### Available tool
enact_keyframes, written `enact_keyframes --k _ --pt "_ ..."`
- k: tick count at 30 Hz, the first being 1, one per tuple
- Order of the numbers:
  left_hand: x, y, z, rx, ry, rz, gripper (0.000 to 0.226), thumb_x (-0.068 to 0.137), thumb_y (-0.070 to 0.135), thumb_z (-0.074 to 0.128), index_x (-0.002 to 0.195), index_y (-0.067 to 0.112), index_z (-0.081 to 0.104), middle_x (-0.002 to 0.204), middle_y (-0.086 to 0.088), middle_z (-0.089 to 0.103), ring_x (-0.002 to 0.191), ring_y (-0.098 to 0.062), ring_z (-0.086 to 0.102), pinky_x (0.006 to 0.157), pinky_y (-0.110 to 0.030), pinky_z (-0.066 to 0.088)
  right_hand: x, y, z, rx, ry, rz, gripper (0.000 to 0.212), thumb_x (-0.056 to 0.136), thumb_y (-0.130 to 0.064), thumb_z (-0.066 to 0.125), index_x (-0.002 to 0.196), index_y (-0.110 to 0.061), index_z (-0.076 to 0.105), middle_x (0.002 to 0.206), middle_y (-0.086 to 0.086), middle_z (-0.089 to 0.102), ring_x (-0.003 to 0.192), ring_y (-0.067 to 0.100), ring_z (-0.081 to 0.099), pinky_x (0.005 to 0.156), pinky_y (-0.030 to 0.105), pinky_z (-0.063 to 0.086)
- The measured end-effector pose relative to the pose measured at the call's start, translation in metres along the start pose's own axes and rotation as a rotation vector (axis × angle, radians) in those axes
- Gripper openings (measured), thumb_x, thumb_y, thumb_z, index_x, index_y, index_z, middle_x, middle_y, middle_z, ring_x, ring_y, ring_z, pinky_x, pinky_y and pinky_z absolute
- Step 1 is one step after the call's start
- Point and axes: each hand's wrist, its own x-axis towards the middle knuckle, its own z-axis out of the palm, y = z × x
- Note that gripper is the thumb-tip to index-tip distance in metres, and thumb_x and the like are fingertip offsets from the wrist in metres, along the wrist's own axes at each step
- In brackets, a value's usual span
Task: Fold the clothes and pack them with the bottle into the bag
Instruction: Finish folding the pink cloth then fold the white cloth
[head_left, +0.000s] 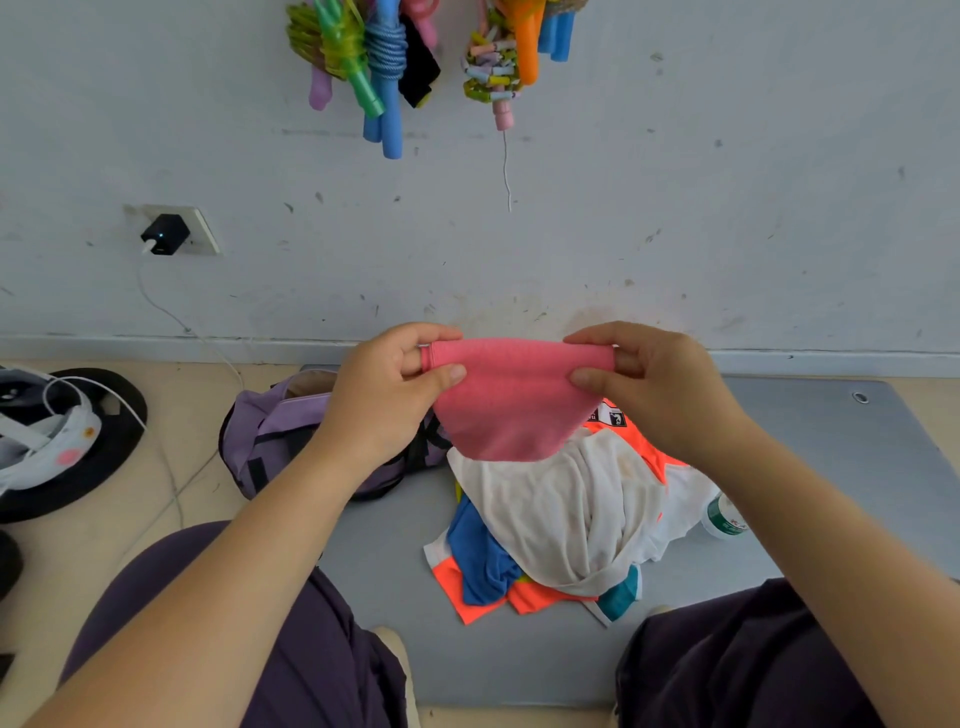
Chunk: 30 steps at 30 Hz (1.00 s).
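A pink garment hangs in the air above the clothes pile, stretched between both hands. My left hand pinches its left top corner and my right hand pinches its right top corner. Below it lies a pile of clothes on a grey mat: a white shirt on top, with blue, orange and teal pieces under it. A purple bag sits open to the left of the pile, partly hidden by my left arm. A clear bottle with a green label lies at the pile's right edge, mostly hidden behind my right forearm.
The grey mat reaches to the wall. Jump ropes hang on the wall above. A charger sits in a wall socket, its white cable running down to a black round object at the left. My knees frame the bottom.
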Motion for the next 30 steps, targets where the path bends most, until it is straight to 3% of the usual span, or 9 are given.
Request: enact_keyframes --k 4,7,10,14,17,21,25,27,30 --pt "0.002 0.000 -0.003 0.139 -0.004 0.041 0.014 0.087 0.019 0.074 0.093 0.031 0.071 0.084 0.013 0.075 0.077 -0.003 0.069 0.070 -0.015 0.051 -0.001 0.000 -0.002 -0.157 0.038 -0.079 0.015 0.083 -0.019 0.073 0.087 -0.033 0.068 0.076 -0.015 0.068 0.073 -0.004 0.060 0.066 0.008 0.041" --pt "0.003 -0.001 -0.006 0.290 -0.018 0.087 0.006 0.087 0.028 0.072 0.091 0.031 0.069 0.096 0.008 0.065 0.089 -0.001 0.059 0.078 -0.008 0.043 0.001 0.000 -0.005 -0.141 0.004 -0.101 0.008 0.083 -0.020 0.072 0.086 -0.025 0.067 0.087 -0.005 0.059 0.080 0.005 0.057 0.077 0.017 0.046" --pt "0.002 0.004 -0.008 0.045 -0.166 -0.044 0.009 0.087 0.038 0.068 0.087 0.030 0.065 0.098 0.008 0.061 0.090 -0.006 0.058 0.093 -0.028 0.046 -0.002 -0.003 -0.008 0.168 -0.156 0.019 0.008 0.090 -0.028 0.064 0.089 -0.021 0.062 0.086 -0.001 0.057 0.078 0.012 0.056 0.075 0.033 0.048" --pt "-0.003 0.013 -0.002 -0.331 -0.166 -0.140 0.015 0.082 0.039 0.065 0.083 0.024 0.063 0.078 0.008 0.060 0.076 -0.007 0.056 0.075 -0.031 0.044 -0.004 -0.004 -0.004 0.360 -0.118 0.048 0.025 0.090 -0.042 0.054 0.095 -0.018 0.057 0.073 -0.006 0.054 0.068 0.010 0.048 0.064 0.032 0.041" --pt "-0.005 0.015 0.002 -0.565 -0.239 -0.244 0.030 0.071 0.037 0.080 0.093 0.018 0.070 0.095 -0.004 0.068 0.087 -0.021 0.063 0.073 -0.033 0.048 -0.004 -0.005 0.000 0.374 -0.065 0.021 0.022 0.093 -0.044 0.053 0.097 -0.023 0.058 0.074 -0.005 0.056 0.067 0.010 0.049 0.058 0.028 0.040" --pt "-0.011 0.015 0.006 -0.556 -0.520 -0.298 0.039 0.067 0.029 0.087 0.104 0.028 0.077 0.116 -0.004 0.072 0.109 -0.021 0.068 0.085 -0.032 0.057 -0.003 -0.006 0.002 0.497 -0.031 0.057 0.030 0.088 -0.048 0.058 0.097 -0.019 0.058 0.081 0.009 0.050 0.073 0.024 0.042 0.064 0.043 0.034" --pt "-0.009 0.014 0.007 -0.598 -0.392 -0.313 0.023 0.076 0.024 0.075 0.098 0.030 0.079 0.113 -0.001 0.074 0.105 -0.016 0.070 0.079 -0.026 0.057 -0.002 -0.002 0.000 0.633 -0.197 0.170 0.061 0.072 -0.056 0.075 0.115 -0.017 0.058 0.099 0.008 0.067 0.088 0.024 0.062 0.076 0.043 0.048" --pt "-0.007 0.012 0.005 -0.622 -0.351 -0.312 0.024 0.074 0.027 0.078 0.098 0.029 0.079 0.114 -0.002 0.073 0.106 -0.017 0.069 0.080 -0.027 0.057 -0.004 0.000 -0.001 0.582 -0.333 0.204 0.064 0.075 -0.041 0.080 0.128 -0.022 0.050 0.111 0.001 0.072 0.103 0.020 0.069 0.084 0.035 0.056" --pt "-0.007 0.013 0.005 -0.547 -0.267 -0.332 0.028 0.074 0.031 0.078 0.100 0.020 0.077 0.105 0.000 0.076 0.095 -0.013 0.073 0.069 -0.021 0.056 -0.005 -0.001 -0.001 0.493 -0.291 0.195 0.063 0.080 -0.022 0.076 0.133 -0.026 0.043 0.104 0.006 0.074 0.099 0.022 0.071 0.084 0.036 0.057"
